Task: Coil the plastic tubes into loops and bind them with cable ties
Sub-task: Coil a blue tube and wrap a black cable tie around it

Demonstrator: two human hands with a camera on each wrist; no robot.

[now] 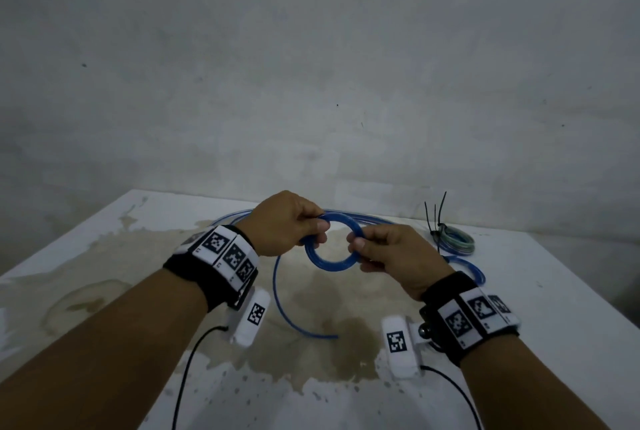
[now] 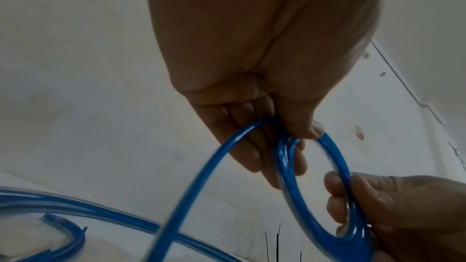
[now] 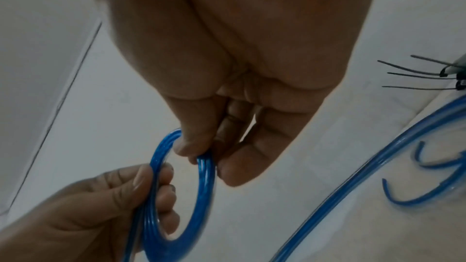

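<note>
The coiling step is in hand. Both hands hold a small blue tube coil (image 1: 331, 243) up above the white table (image 1: 540, 343), several turns lying side by side. The left hand (image 1: 287, 221) pinches the coil's upper left arc between thumb and curled fingers; the right hand (image 1: 391, 256) pinches the opposite arc the same way, fingers curled round the turns. A free tail (image 1: 280, 294) of the same tube drops from the left grip, curves down over the table and ends near the stained middle — so, as I judge it, there is tube left to wind in.

The next move calls for one hand to keep all turns clamped while the other feeds the tail round; springy tube will likely try to open if either pinch loosens. Then a tie must be fetched.

To the right rear lies a finished grey-green coil (image 1: 457, 242), already bound with black cable ties (image 1: 437, 218) whose tails stick up. Just in front of it, another blue piece (image 1: 467, 265) curls on the table, and loose blue tube lengths (image 1: 239, 216) run along the far side. No separate loose ties are plainly visible — and those stray lengths could snag the tail.
</note>
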